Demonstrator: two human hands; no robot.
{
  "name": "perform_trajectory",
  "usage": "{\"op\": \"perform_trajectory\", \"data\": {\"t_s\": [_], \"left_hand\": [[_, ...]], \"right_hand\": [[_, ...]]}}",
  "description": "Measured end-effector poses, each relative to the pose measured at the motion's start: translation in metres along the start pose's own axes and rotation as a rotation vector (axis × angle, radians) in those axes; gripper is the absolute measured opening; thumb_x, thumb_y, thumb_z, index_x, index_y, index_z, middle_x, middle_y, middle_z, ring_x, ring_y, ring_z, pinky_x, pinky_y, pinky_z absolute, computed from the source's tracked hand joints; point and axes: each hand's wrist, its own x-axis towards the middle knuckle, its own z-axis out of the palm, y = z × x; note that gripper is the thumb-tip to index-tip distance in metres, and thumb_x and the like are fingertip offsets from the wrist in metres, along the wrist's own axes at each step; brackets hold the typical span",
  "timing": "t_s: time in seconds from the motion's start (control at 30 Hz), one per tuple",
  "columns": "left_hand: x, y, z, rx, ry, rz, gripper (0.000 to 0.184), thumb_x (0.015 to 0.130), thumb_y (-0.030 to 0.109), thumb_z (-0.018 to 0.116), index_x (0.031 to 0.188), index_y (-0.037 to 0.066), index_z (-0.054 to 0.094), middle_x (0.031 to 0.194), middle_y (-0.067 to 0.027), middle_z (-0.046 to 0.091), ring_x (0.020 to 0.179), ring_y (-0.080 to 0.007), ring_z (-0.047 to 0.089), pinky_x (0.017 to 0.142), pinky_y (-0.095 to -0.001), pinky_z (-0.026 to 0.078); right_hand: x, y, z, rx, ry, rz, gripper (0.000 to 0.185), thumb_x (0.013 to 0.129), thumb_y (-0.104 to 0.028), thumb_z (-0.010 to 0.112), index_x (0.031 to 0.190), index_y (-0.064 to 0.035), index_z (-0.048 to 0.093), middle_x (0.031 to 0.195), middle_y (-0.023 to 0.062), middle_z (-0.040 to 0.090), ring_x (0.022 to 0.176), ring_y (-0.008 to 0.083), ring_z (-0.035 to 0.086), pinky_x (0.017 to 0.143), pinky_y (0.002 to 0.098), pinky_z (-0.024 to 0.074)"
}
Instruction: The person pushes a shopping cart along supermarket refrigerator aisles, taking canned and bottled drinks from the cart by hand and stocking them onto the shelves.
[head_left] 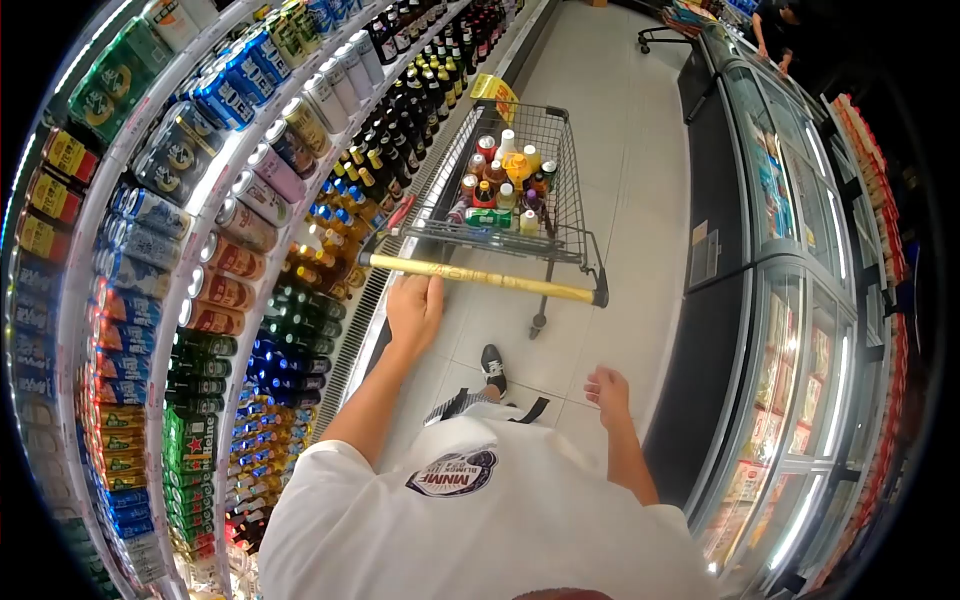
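A wire shopping cart (572, 190) stands ahead of me, with several bottles and cans heaped in its basket. My left hand (414, 310) is closed at the left part of its yellow handle (480, 277); the handle covers some of the fingers. To the right and nearer my body, my right hand (608, 392) hangs free of the cart, its fingers loosely bent and holding nothing. Among the cart's contents are a green can or bottle (489, 218) lying on its side and an orange-yellow bottle (517, 167). A yellow sign (495, 92) sits at the cart's front left corner.
Shelves of cans and bottles (240, 215) line my left side, close to the cart. Glass-topped freezers (790, 270) run along the right. Tiled floor (635, 170) stretches ahead between them. Another person (775, 30) stands beyond the freezers, near another cart (660, 38).
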Motion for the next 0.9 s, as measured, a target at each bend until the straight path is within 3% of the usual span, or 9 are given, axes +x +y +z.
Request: {"op": "perform_trajectory", "data": {"t_s": [0.07, 0.1, 0.23, 0.33, 0.4, 0.5, 0.63, 0.73, 0.9], "left_hand": [[0.024, -0.010, 0.036, -0.032, -0.022, 0.047, 0.035, 0.092, 0.019, 0.065, 0.064, 0.003, 0.051, 0.069, -0.0150, 0.057, 0.070, -0.0378, 0.051, 0.064, -0.0495, 0.038], [0.033, -0.014, 0.052, -0.033, -0.040, 0.042, 0.038, 0.097, 0.021, 0.061, 0.065, 0.002, 0.051, 0.066, -0.0149, 0.051, 0.070, -0.0361, 0.048, 0.066, -0.0481, 0.038], [0.046, -0.029, 0.104, -0.008, -0.176, -0.183, 0.047, 0.100, 0.034, 0.053, 0.067, 0.002, 0.058, 0.071, -0.0186, 0.062, 0.071, -0.0383, 0.058, 0.063, -0.0509, 0.041], [0.048, -0.022, 0.107, 0.095, -0.263, -0.239, 0.048, 0.098, 0.040, 0.056, 0.065, 0.004, 0.060, 0.063, -0.0156, 0.062, 0.063, -0.0389, 0.060, 0.061, -0.0500, 0.043], [0.051, -0.028, 0.116, 0.118, -0.266, -0.299, 0.049, 0.095, 0.042, 0.059, 0.063, 0.005, 0.059, 0.058, -0.0134, 0.061, 0.057, -0.0387, 0.059, 0.059, -0.0490, 0.042], [0.063, -0.017, 0.114, 0.156, -0.380, -0.501, 0.046, 0.093, 0.045, 0.059, 0.066, 0.007, 0.067, 0.067, -0.0161, 0.067, 0.066, -0.0379, 0.065, 0.066, -0.0488, 0.044], [0.068, -0.013, 0.124, 0.247, -0.337, -0.596, 0.045, 0.095, 0.042, 0.057, 0.067, 0.008, 0.067, 0.066, -0.0165, 0.067, 0.061, -0.0384, 0.064, 0.062, -0.0482, 0.045], [0.067, -0.008, 0.128, 0.369, -0.317, -0.475, 0.041, 0.095, 0.036, 0.058, 0.065, 0.009, 0.063, 0.061, -0.0140, 0.063, 0.056, -0.0368, 0.061, 0.059, -0.0475, 0.044], [0.068, -0.003, 0.136, 0.457, -0.199, -0.430, 0.040, 0.093, 0.028, 0.062, 0.058, 0.011, 0.053, 0.056, -0.0099, 0.055, 0.054, -0.0325, 0.055, 0.057, -0.0456, 0.037]], "right_hand": [[0.001, -0.014, -0.014, -0.003, 0.060, -0.005, 0.029, 0.099, -0.026, 0.060, 0.115, -0.0009, 0.060, 0.099, 0.0102, 0.066, 0.077, 0.0173, 0.065, 0.063, 0.0296, 0.0531], [0.001, -0.022, -0.022, -0.018, 0.092, -0.003, 0.028, 0.099, -0.025, 0.060, 0.115, -0.0011, 0.060, 0.098, 0.0101, 0.066, 0.077, 0.0172, 0.065, 0.063, 0.0296, 0.0531], [0.013, -0.062, -0.049, -0.035, 0.251, -0.053, 0.029, 0.098, -0.024, 0.061, 0.115, 0.0005, 0.061, 0.096, 0.0111, 0.067, 0.076, 0.0179, 0.065, 0.064, 0.0284, 0.0519], [0.021, -0.100, -0.044, -0.039, 0.305, -0.101, 0.026, 0.097, -0.021, 0.061, 0.113, -0.0007, 0.062, 0.093, 0.0085, 0.067, 0.074, 0.0151, 0.064, 0.063, 0.0265, 0.0510], [0.037, -0.125, -0.033, -0.088, 0.266, -0.124, 0.025, 0.098, -0.021, 0.061, 0.113, -0.0009, 0.062, 0.095, 0.0081, 0.067, 0.075, 0.0144, 0.064, 0.064, 0.0265, 0.0515], [0.072, -0.165, -0.003, -0.188, 0.172, -0.197, 0.025, 0.099, -0.023, 0.061, 0.112, -0.0013, 0.063, 0.097, 0.0071, 0.067, 0.076, 0.0133, 0.065, 0.064, 0.0260, 0.0520], [0.140, -0.226, 0.050, -0.327, 0.017, -0.340, 0.024, 0.098, -0.022, 0.063, 0.111, -0.0018, 0.063, 0.095, 0.0054, 0.067, 0.077, 0.0134, 0.065, 0.064, 0.0263, 0.0514], [0.220, -0.243, 0.084, -0.517, -0.099, -0.666, 0.023, 0.095, -0.021, 0.067, 0.105, -0.0003, 0.065, 0.092, 0.0069, 0.069, 0.078, 0.0150, 0.066, 0.070, 0.0293, 0.0535], [0.281, -0.295, 0.168, -0.856, -0.305, -0.865, 0.024, 0.089, -0.019, 0.069, 0.106, -0.0008, 0.065, 0.095, 0.0156, 0.069, 0.088, 0.0271, 0.068, 0.080, 0.0381, 0.0542]]}}
